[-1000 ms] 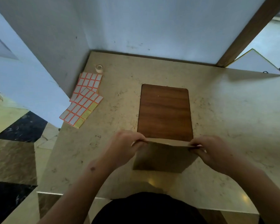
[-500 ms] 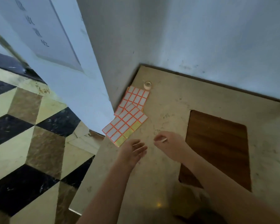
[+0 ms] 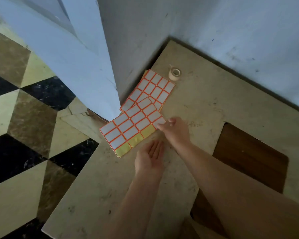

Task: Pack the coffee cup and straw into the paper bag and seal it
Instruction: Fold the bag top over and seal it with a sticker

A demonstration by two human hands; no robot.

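Observation:
My right hand (image 3: 175, 133) pinches the near right corner label of the front sticker sheet (image 3: 131, 128), a grid of white labels with orange borders and some bare yellow backing. Just below that sheet, my left hand (image 3: 149, 158) lies flat on the table with its fingers apart and nothing in it. A tan edge at the bottom of the view (image 3: 192, 229) may be the paper bag; my right forearm hides most of it. Neither the coffee cup nor the straw is in view.
A second sticker sheet (image 3: 154, 87) lies behind the first, by the wall corner. A small tape roll (image 3: 175, 74) stands beyond it. A dark wooden board (image 3: 248, 157) is set in the beige table (image 3: 205, 104). The table's left edge drops to a patterned floor.
Both hands have let go of the paper bag's top edge and moved left to the sticker sheets. My view has swung left and closer to the sheets.

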